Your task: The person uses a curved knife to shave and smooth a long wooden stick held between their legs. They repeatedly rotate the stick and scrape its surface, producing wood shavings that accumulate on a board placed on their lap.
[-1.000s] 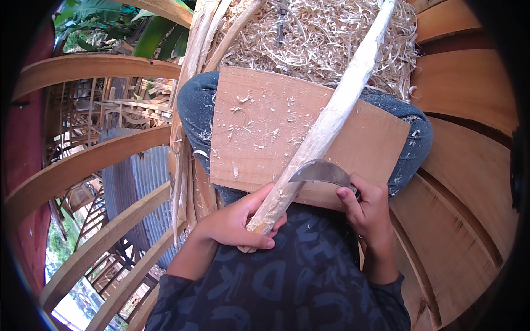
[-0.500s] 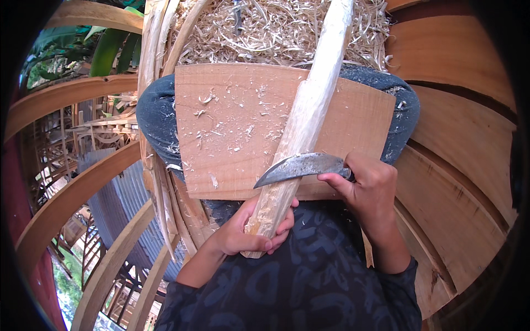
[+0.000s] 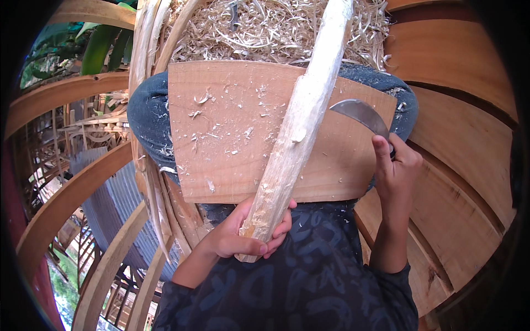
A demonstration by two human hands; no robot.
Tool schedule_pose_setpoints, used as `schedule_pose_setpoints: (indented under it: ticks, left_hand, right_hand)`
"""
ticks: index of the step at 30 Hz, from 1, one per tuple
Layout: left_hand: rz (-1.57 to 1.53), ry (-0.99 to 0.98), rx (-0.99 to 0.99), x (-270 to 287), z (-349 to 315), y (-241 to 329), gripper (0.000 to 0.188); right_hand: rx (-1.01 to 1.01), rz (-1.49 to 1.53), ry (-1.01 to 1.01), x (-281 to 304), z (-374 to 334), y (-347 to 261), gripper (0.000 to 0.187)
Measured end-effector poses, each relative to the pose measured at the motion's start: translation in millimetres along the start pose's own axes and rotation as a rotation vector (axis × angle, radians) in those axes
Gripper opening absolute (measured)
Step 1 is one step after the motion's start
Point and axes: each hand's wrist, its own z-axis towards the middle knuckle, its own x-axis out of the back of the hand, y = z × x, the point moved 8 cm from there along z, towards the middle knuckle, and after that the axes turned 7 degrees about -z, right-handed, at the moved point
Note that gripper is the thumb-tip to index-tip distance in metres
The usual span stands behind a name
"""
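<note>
A long, pale, roughly hewn wooden pole (image 3: 298, 124) slants across my lap, its far end out at the top of the view. My left hand (image 3: 251, 234) wraps round its near end, close to my body. In my right hand (image 3: 398, 168) is a curved knife (image 3: 361, 115), its handle mostly hidden by my fingers. The blade is raised right of the pole, apart from it, with its tip toward the wood. Under the pole a flat wooden board (image 3: 221, 160) rests over my thighs, dotted with small shavings. A curled chip (image 3: 298, 135) sits on the pole.
A thick heap of wood shavings (image 3: 276, 33) lies beyond the board, with a dark metal tool (image 3: 234, 16) in it. Long wood strips (image 3: 148, 110) run along my left side. Curved timber ribs (image 3: 83, 182) stand at the left, and wide planks (image 3: 458, 132) form a wall at the right.
My right hand has lifted the knife off the pole, moving it up and to the right. A curled chip now shows on the pole. My left hand keeps its grip, shifted only slightly.
</note>
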Motion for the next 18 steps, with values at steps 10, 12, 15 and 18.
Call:
schedule_pose_setpoints:
  ticks: [10,12,15,18]
  left_hand:
    - [0.181,0.1,0.016,-5.5,6.7,0.0,0.074]
    - [0.166,0.093,0.018,-6.6,7.8,0.0,0.074]
    - [0.127,0.087,0.01,-5.1,9.2,-0.7,0.074]
    - [0.144,0.09,0.006,-6.7,5.7,-1.3,0.074]
  right_hand:
    - [0.359,-0.122,0.031,-13.7,-4.9,-40.4,0.058]
    - [0.373,-0.167,0.051,-7.3,-0.4,-41.1,0.058]
    - [0.376,-0.224,0.087,-5.5,6.4,-35.6,0.059]
    - [0.157,-0.19,0.132,0.6,30.7,-2.6,0.059]
